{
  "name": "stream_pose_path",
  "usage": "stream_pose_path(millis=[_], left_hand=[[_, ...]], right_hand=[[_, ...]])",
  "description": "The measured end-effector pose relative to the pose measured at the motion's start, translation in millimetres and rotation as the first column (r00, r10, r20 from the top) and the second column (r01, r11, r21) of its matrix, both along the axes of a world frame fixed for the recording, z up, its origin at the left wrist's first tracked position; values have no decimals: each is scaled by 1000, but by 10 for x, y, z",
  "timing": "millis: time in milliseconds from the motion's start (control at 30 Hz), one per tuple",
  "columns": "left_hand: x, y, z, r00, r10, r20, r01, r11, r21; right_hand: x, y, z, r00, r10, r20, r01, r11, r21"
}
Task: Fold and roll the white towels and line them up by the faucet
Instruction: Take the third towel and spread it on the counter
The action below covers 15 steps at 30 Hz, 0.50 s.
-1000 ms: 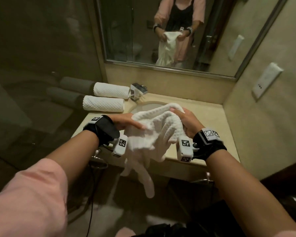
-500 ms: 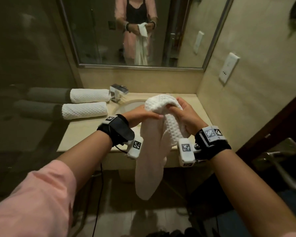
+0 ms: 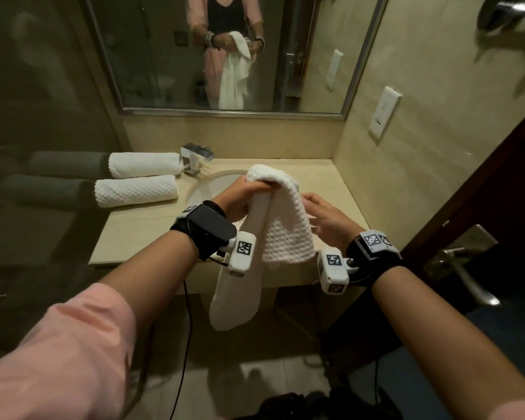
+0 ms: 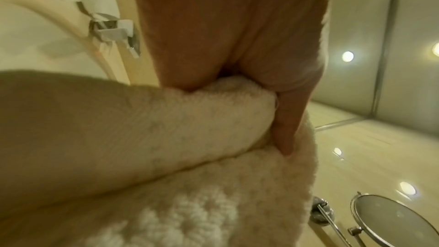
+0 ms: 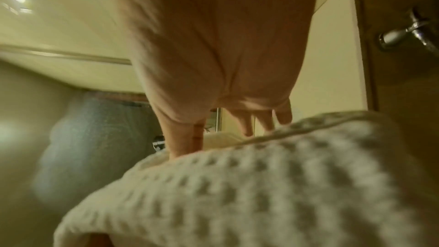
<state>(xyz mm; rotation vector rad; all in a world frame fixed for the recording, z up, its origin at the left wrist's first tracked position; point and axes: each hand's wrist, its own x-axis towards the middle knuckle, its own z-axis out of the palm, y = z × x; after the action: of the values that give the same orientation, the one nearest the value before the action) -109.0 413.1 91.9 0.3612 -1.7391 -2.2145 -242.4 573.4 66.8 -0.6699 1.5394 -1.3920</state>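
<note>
Now the right hand (image 3: 325,218) has let go of the loose towel (image 3: 281,225): half a second ago its fingers were wrapped into the cloth beside the left, and here they stand spread and relaxed just beside the hanging fold, holding nothing. The right wrist view agrees, with straight fingers (image 5: 263,121) above the waffle weave. The left hand (image 3: 244,198) alone keeps the grip, fingers and thumb curled round a bunched top edge, so the towel drapes doubled over it in the air above the sink (image 3: 206,186) and the front of the worktop (image 3: 140,228), one tail hanging long below the edge.

Meanwhile two rolled towels (image 3: 135,190) lie side by side left of the faucet (image 3: 196,157), so the row is begun and this piece is probably the third. It looks neither folded flat nor rolled yet. My guess is that the freed hand is about to re-take a corner or the lower hem to square the fold.
</note>
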Motion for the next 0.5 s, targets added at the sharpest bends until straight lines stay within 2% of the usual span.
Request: stream_pose_path(millis=[67,133,267,333,500], left_hand=[[9,31,68,1000,-8,-5,8,999,37],[7,84,149,1000,-9,-8,10,999,40],[43,157,240,1000,-12,-23,13,997,69],[65,159,252,1000,3,-17,-1,996,87],[108,152,196,998,5,59,-9,998,61]], right_hand=[[68,-19,-15,998,1,66,-2,1000,21],[87,-64,-32,998,-26,49,21,995,92],[83,-33,-102,991,125,53,-129,987,94],[69,33,-73,995,79,64,-82,995,48],[-83,128,-52,983,-138,119,152,981,-118]])
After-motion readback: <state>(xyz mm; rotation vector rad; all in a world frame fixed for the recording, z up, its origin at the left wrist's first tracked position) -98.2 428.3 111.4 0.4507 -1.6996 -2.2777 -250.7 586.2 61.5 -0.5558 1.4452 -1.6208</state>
